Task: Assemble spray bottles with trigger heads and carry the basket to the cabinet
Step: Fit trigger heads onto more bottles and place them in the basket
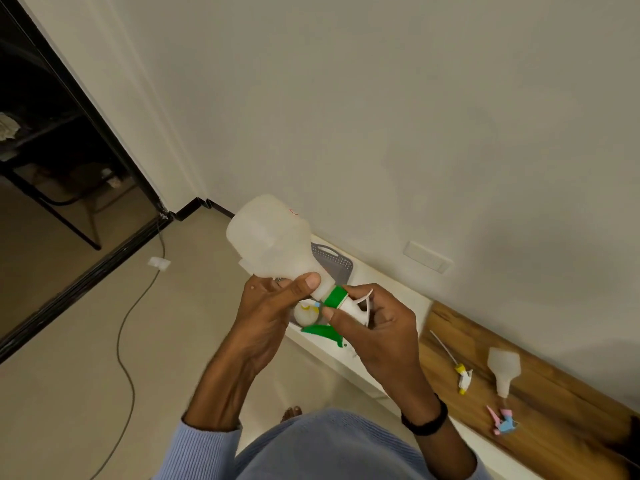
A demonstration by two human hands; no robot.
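Left hand (273, 306) grips the neck of the translucent white plastic bottle (270, 237), tilted base-up above the grey perforated basket (332, 259), seemingly steadying it while right hand (377, 327) fingers pinch the green-collared white trigger head (341, 299).

Both forearms rise from blue sleeves and meet in front of the chest. The left hand (266, 313) is curled closed, thumb laid across on top, knuckles turned outward. The right hand (377, 327) faces it, fingers pinched shut, thumb pointing left, with a black band round the wrist. The two hands sit close together.
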